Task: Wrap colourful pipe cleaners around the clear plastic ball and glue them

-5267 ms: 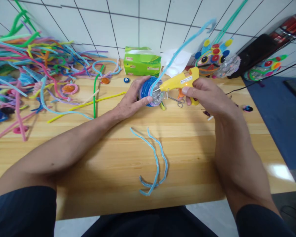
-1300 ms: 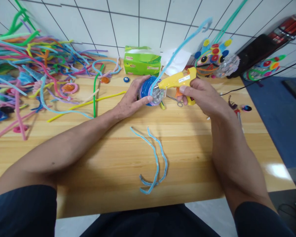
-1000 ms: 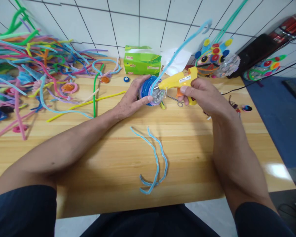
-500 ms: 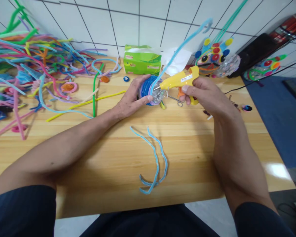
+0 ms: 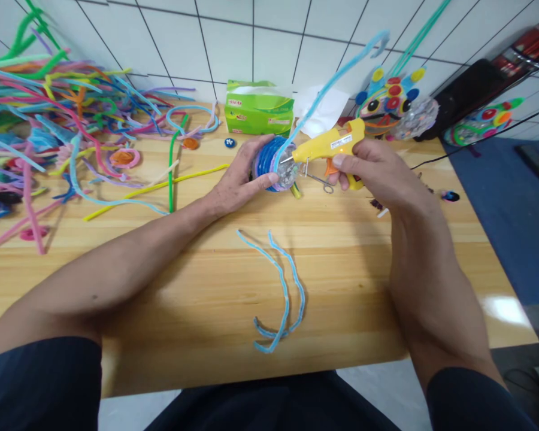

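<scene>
My left hand [image 5: 242, 179] grips a clear plastic bottle [image 5: 288, 173] lying on its side, wrapped in blue and purple pipe cleaners. From its wrapped part a light-blue pipe cleaner [image 5: 327, 87] rises to the upper right and hooks at its end. In my right hand [image 5: 372, 167] is a yellow glue gun [image 5: 327, 145] with an orange trigger. Its metal nozzle points left, at the bottle beside the light-blue pipe cleaner; whether it touches I cannot tell. Two bent light-blue pipe cleaners [image 5: 284, 287] lie on the table in front of me.
A tangled heap of coloured pipe cleaners [image 5: 85, 120] covers the left side. Behind the bottle stands a green tissue pack [image 5: 259, 111]. Decorated bottles [image 5: 386, 111] and a dark red tumbler [image 5: 516, 51] are at the back right, where a black cable [image 5: 480, 143] crosses the table.
The glue gun has shifted very slightly to the right with my right hand. My left hand and the bottle stay in place.
</scene>
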Available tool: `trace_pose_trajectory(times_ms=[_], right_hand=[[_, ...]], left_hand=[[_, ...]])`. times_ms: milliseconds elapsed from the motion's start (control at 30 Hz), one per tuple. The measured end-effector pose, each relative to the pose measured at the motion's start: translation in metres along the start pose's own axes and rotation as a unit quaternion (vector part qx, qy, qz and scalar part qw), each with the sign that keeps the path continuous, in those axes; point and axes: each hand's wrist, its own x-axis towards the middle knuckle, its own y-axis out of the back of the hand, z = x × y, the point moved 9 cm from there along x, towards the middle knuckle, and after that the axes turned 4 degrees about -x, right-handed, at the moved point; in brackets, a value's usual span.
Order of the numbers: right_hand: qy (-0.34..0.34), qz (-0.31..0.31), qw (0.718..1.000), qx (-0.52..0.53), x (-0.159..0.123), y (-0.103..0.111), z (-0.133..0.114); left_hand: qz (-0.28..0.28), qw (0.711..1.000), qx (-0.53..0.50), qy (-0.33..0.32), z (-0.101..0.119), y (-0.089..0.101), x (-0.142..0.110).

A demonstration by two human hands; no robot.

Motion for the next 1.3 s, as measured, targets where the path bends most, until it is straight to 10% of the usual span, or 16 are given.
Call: trace_pose_trajectory(times_ms=[1300], right_hand=[[-0.007,0.002,1.000,0.005,-0.0002,-0.0027,0.0003]], left_hand=[[0.001,1.000,-0.004,0.005,0.0036,0.0009,0.0008]])
